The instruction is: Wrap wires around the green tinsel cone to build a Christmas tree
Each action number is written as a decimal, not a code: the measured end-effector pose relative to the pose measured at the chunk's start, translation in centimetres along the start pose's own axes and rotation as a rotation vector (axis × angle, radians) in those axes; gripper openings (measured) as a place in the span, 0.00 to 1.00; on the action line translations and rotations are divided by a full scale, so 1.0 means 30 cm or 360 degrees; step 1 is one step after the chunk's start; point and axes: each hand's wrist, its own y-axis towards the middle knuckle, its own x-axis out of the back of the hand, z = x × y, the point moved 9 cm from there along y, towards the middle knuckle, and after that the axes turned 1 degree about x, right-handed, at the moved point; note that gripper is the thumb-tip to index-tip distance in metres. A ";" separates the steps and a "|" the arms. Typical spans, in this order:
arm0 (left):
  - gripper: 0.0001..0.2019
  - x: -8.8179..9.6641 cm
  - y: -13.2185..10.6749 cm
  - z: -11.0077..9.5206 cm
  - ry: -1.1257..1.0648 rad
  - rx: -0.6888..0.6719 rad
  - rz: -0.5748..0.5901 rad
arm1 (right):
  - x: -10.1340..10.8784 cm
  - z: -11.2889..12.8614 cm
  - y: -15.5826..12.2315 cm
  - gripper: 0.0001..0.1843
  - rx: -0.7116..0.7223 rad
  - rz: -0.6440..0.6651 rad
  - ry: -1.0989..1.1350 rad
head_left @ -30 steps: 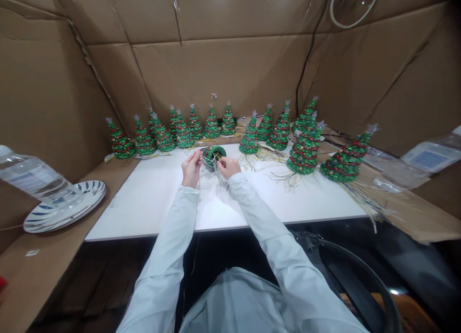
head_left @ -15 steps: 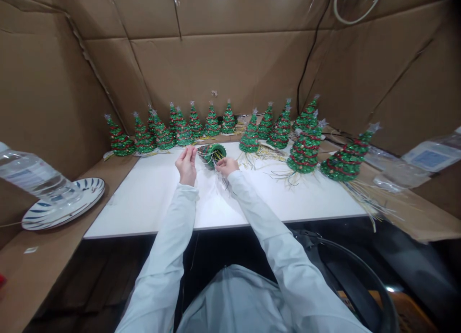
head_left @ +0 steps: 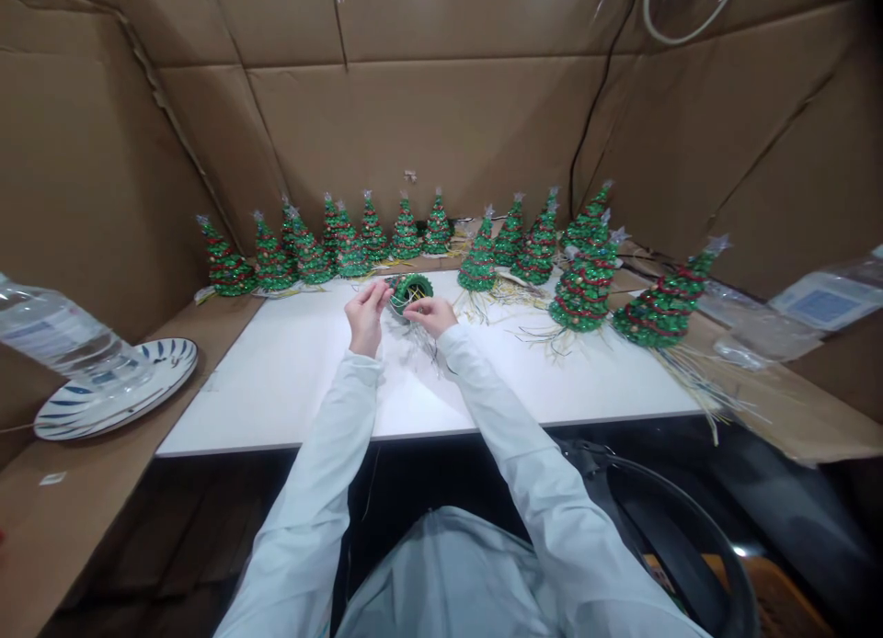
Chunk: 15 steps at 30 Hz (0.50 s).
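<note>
A small green tinsel Christmas tree (head_left: 422,283) lies on its side on the white board (head_left: 276,381), its hollow base facing me. Thin white and yellowish strands come out of the opening. My left hand (head_left: 367,314), at the left of the base, is closed in a pinch on some of these strands. My right hand (head_left: 433,314) pinches strands too, just in front of the opening and partly covering it. Loose dark and pale strand ends spread over the board below the hands. The tip of the tree is hidden behind its base.
Several finished-looking trees with star tops stand along the back, among them a left one (head_left: 226,263) and a right one (head_left: 586,284). Another tree (head_left: 662,298) leans at the right. A water bottle (head_left: 62,335) rests on a striped plate (head_left: 176,367). Cardboard walls (head_left: 441,114) enclose the table.
My left hand has moved a little right and closer to the base. My right hand has shifted slightly left, so the hands are nearer each other. The base opening faces me more directly.
</note>
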 end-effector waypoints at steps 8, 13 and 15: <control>0.06 0.010 0.006 0.004 -0.0004 -0.0003 -0.0030 | 0.015 -0.037 0.004 0.13 -0.0019 0.0103 -0.0823; 0.06 0.006 0.004 0.002 0.0013 -0.0007 -0.0017 | 0.002 -0.053 -0.001 0.09 -0.0128 0.0141 -0.0862; 0.07 0.003 0.002 0.005 0.0029 -0.0007 -0.0008 | -0.013 -0.046 -0.011 0.11 -0.0182 0.0109 -0.0977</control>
